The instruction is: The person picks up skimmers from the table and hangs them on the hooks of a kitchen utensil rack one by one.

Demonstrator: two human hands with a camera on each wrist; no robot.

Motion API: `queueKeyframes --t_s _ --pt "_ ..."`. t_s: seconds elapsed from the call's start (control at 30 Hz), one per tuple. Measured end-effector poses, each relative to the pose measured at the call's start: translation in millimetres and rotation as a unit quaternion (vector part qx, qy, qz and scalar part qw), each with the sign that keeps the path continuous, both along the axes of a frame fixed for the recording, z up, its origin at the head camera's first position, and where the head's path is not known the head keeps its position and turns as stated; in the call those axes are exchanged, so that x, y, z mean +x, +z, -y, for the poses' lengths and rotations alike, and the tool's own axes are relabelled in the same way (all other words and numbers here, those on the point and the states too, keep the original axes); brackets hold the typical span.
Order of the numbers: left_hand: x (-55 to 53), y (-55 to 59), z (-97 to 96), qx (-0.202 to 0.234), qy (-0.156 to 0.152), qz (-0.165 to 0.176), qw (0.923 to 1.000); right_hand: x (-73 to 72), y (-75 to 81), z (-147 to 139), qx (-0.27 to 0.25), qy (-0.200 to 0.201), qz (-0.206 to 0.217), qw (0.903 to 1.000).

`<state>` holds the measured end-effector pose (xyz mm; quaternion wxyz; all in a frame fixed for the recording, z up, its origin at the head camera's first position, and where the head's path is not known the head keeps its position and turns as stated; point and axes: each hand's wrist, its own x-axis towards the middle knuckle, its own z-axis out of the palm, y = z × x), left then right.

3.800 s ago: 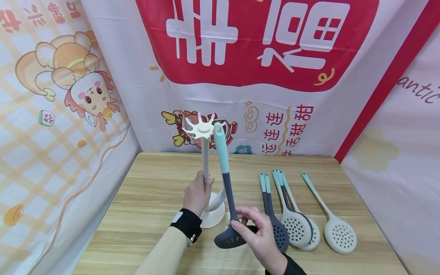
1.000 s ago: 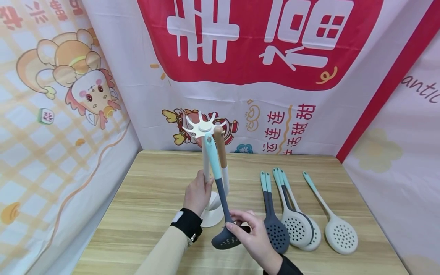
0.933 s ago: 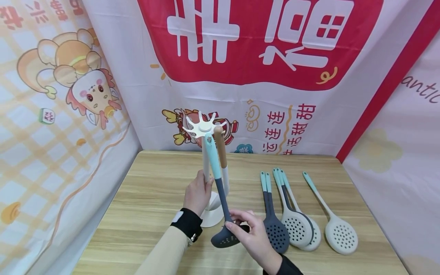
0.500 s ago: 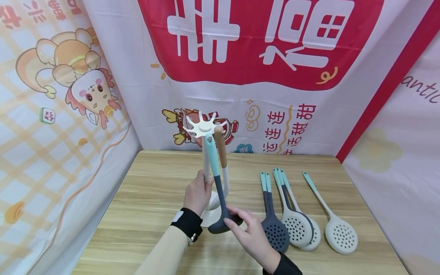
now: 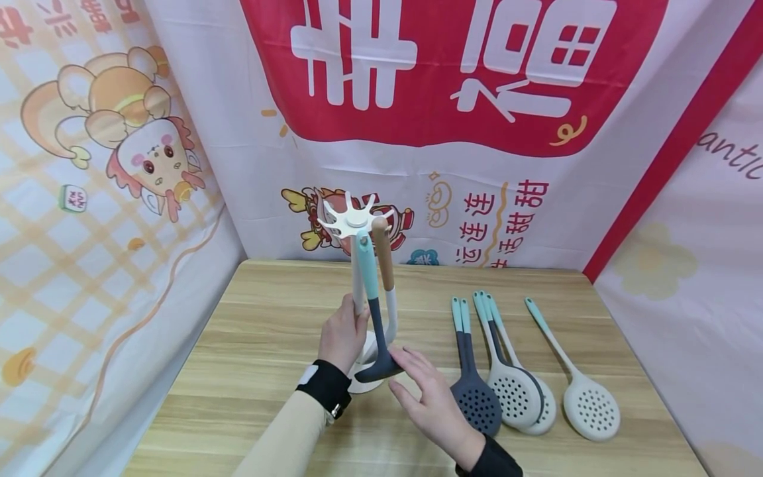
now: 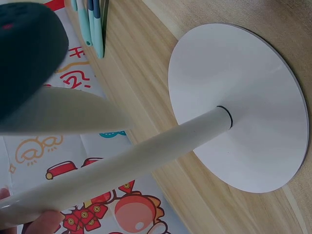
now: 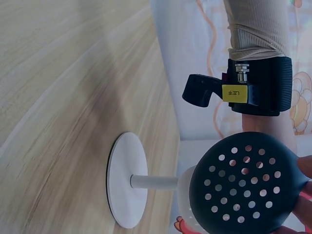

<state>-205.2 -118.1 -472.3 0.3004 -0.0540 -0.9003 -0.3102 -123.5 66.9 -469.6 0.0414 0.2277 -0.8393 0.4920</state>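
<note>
My left hand (image 5: 342,334) grips the pole of a white utensil stand (image 5: 357,222), which has several hooks on top and a round base (image 6: 243,102). A dark slotted ladle (image 5: 379,344) with a mint handle stands upright at the stand's front, its handle hole at a hook; whether the hook passes through is too small to tell. Its round perforated bowl (image 7: 243,185) faces the right wrist view. My right hand (image 5: 432,404) has extended fingers touching the bowl's right edge, thumb apart below. Behind it hangs a white utensil (image 5: 391,315) with a brown handle, its lower end partly hidden.
To the right on the wooden table (image 5: 256,397) lie several utensils with mint handles: a dark slotted turner (image 5: 479,401), a pale skimmer (image 5: 515,397) overlapping others, and a separate pale skimmer (image 5: 590,404). A printed cloth (image 5: 417,159) hangs behind the table.
The slotted ladle moved left to the stand's front, then its bowl swung up and back toward the pole. My right hand followed, and its pinch has loosened. The left hand stays on the pole.
</note>
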Motion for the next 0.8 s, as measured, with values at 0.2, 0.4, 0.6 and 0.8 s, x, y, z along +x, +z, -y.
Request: queueKeyframes --t_s 0.2,0.4,0.6,0.8 --pt "-2.3 -1.5 0.0 -0.008 -0.001 0.000 1.0000 -2.3 -3.4 -0.5 0.034 0.022 0.020 0.9990" --pt "-3.6 -2.1 0.2 -0.008 0.001 0.007 0.9999 -3.6 -5.2 -0.6 0.039 0.025 0.011 0.9989" --pt "-2.2 -1.0 0.4 -0.005 -0.003 0.016 0.9998 -5.5 -6.6 0.2 0.042 0.031 0.020 0.9984" --pt "-0.4 1.2 0.4 -0.004 -0.001 0.027 0.9996 -6.4 -6.8 -0.5 0.043 0.039 0.036 0.9977"
